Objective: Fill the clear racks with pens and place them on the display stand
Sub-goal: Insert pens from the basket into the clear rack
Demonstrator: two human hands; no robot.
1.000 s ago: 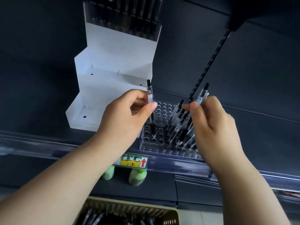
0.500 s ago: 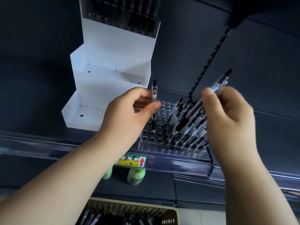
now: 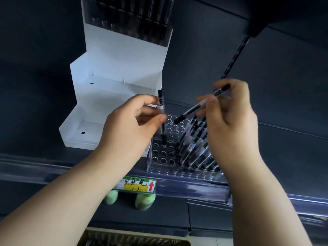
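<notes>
The left hand (image 3: 131, 128) pinches an upright pen (image 3: 161, 110) between thumb and fingers, its grip closed on the clear barrel near the top, which leaves the dark lower end free to find a hole in the clear rack (image 3: 159, 167); the tip sits at a hole in the rack's left part, though I cannot tell whether it has gone in. The right hand (image 3: 230, 121) has its grip closed on a slanted pen (image 3: 197, 108), tip pointing down and left toward the open holes, seemingly queued as the next one to seat. Beneath it the standing pens (image 3: 193, 146) lean together across the rack's right part, so filling looks roughly half done, working from right to left. The rack rests on the shelf just beside the white display stand (image 3: 113, 71), close enough to lift across once full. The stand's top tier already carries a filled rack (image 3: 127, 20), while the two lower tiers are bare. A basket (image 3: 134, 238) at the bottom edge probably supplies the pens, but its contents are blurred
</notes>
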